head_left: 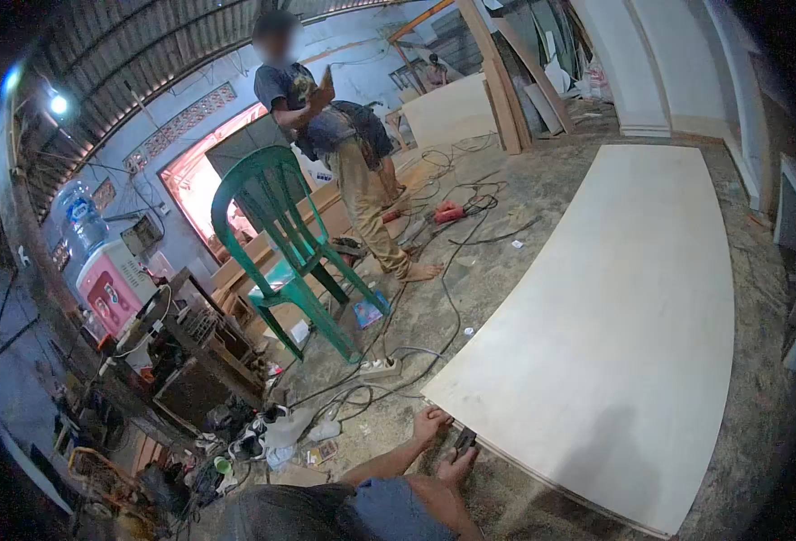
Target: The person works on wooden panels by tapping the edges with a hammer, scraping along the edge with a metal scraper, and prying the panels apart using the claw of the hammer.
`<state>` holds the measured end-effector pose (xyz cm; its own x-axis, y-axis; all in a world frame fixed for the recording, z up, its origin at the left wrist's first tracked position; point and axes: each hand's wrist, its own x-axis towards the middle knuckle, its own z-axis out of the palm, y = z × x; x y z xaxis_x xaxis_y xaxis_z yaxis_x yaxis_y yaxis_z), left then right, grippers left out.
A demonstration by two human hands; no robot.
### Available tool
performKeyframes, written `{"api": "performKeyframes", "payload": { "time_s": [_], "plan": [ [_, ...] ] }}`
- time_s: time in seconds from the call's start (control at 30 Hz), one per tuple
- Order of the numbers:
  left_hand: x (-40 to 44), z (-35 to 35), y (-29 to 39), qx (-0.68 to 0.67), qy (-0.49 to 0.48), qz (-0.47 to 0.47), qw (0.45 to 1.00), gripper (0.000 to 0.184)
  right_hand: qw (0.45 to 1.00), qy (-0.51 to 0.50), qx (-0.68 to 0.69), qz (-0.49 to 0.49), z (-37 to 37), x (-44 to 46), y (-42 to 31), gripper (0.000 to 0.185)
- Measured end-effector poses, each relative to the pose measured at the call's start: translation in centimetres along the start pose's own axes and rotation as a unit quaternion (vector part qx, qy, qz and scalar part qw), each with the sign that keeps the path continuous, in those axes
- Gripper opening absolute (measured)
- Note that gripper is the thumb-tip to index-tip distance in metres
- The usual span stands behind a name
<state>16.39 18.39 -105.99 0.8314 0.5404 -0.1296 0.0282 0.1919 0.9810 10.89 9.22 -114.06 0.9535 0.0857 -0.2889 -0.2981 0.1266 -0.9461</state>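
A large pale wooden panel (614, 298) with curved long sides lies flat, its near edge beside my hands. My left hand (429, 425) is at the panel's near left corner, fingers bent and closed over the edge. Just right of it, my right hand (455, 465) is closed around a small black object (464, 439) held against the same edge. The object's kind is too small to tell, and part of it is hidden by my fingers.
A green plastic chair (276, 243) stands to the left, near a standing person (326, 135). Cables (456, 298), a red power tool (448, 213) and a power strip (380, 368) lie on the dusty floor. A pink water dispenser (116, 287) is far left; boards (501, 90) lean behind.
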Motion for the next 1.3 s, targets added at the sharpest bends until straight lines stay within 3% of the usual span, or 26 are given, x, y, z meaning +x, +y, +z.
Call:
{"api": "performKeyframes", "payload": {
  "time_s": [0.07,0.17,0.3,0.37,0.4,0.47,0.5,0.53,0.57,0.6,0.63,0.67,0.7,0.73,0.8,0.83,0.87,0.9,0.97,1.07,1.1,1.13,1.17,1.23,1.3],
  "plan": [
    [0.1,0.3,0.1,0.027,0.011,0.038,0.999,0.013,0.997,0.004,-0.029,-0.071,-0.8,-0.6,-1.9,0.053],
    [-0.4,0.4,0.2,0.035,0.013,0.027,0.999,0.012,0.996,0.038,-0.058,-0.048,-1.5,-2.1,-5.3,0.050],
    [0.3,-0.1,-1.1,0.075,0.034,0.006,0.997,0.010,0.994,0.050,-0.020,-0.096,-0.9,-1.4,-2.7,0.048],
    [-0.1,0.7,-0.7,0.071,0.063,0.107,0.990,0.006,0.991,0.044,-0.013,-0.126,0.1,-0.3,0.6,0.044],
    [0.3,0.5,-0.6,0.071,0.064,0.105,0.990,0.006,0.991,0.045,-0.014,-0.125,0.0,0.3,0.7,0.044],
    [0.7,-0.7,-1.2,0.215,0.056,0.193,0.956,0.008,0.998,-0.039,-0.033,-0.041,-1.0,0.9,1.0,0.046],
    [-0.7,1.1,1.0,0.192,0.084,0.142,0.967,0.009,0.987,0.036,0.021,-0.155,-1.9,-1.3,-3.9,0.043],
    [-1.8,2.7,2.9,0.165,0.114,0.091,0.976,0.015,0.994,0.021,-0.063,-0.085,-3.0,-1.8,-6.1,0.042],
    [-3.3,4.7,5.4,0.134,0.144,0.042,0.979,0.022,0.993,0.033,-0.028,-0.109,-1.2,-0.1,-0.2,0.043],
    [-1.9,2.4,3.1,0.183,0.094,0.132,0.970,0.017,0.998,0.010,0.039,-0.055,-2.8,-1.7,-4.8,0.041],
    [0.9,-0.8,-0.9,0.242,0.111,0.128,0.955,0.012,0.993,0.033,-0.068,-0.090,-4.1,-2.5,-7.1,0.042],
    [-1.5,1.7,2.6,0.300,0.095,0.121,0.942,0.008,0.973,0.086,-0.160,-0.144,-3.2,-1.7,-2.9,0.041],
    [-1.9,2.1,3.1,0.270,0.068,0.104,0.955,0.009,0.989,-0.019,-0.147,-0.009,-5.0,-2.1,-5.5,0.042],
    [-1.9,1.6,2.5,0.191,0.028,0.132,0.972,0.009,0.987,-0.012,-0.159,-0.018,-5.4,-2.1,-5.2,0.048],
    [-1.6,1.8,2.4,0.254,0.042,0.156,0.954,0.009,0.979,-0.019,-0.200,-0.029,-6.1,-2.3,-5.7,0.055],
    [-1.2,1.5,1.4,0.186,0.058,0.125,0.973,0.011,0.972,-0.031,-0.231,-0.029,-6.5,-2.5,-6.6,0.056],
    [-1.1,1.2,1.7,0.221,0.038,0.152,0.963,0.013,0.969,-0.043,-0.243,-0.018,-6.4,-2.5,-6.3,0.056],
    [-0.9,1.0,1.1,0.205,0.050,0.135,0.968,0.014,0.916,0.071,-0.351,-0.180,-6.5,-2.3,-5.6,0.057],
    [-1.5,1.4,1.7,0.194,0.055,0.127,0.971,0.012,0.816,0.163,-0.444,-0.333,-6.8,-2.5,-6.5,0.058],
    [-1.3,1.6,2.0,0.076,0.049,0.057,0.994,0.009,0.838,0.176,-0.368,-0.361,-7.0,-1.7,-11.3,0.055],
    [-0.8,0.7,1.3,0.087,0.031,0.066,0.994,0.007,0.974,0.092,-0.085,-0.190,-6.5,-1.3,-11.2,0.045],
    [-0.7,0.4,1.0,0.097,0.011,0.076,0.992,0.007,0.978,0.000,0.210,0.006,-6.1,-0.9,-11.3,0.035],
    [-0.6,0.3,0.6,0.096,0.012,0.073,0.993,0.007,0.978,0.001,0.207,0.009,-6.0,-0.4,-11.4,0.035],
    [-0.8,0.9,0.3,0.025,0.036,0.071,0.997,0.008,0.923,-0.011,0.359,0.141,-6.0,0.7,-11.6,0.043],
    [-0.6,1.2,0.0,0.026,0.052,0.061,0.996,0.011,0.927,-0.005,0.352,0.132,-5.3,1.3,-11.7,0.044]
  ]
}}
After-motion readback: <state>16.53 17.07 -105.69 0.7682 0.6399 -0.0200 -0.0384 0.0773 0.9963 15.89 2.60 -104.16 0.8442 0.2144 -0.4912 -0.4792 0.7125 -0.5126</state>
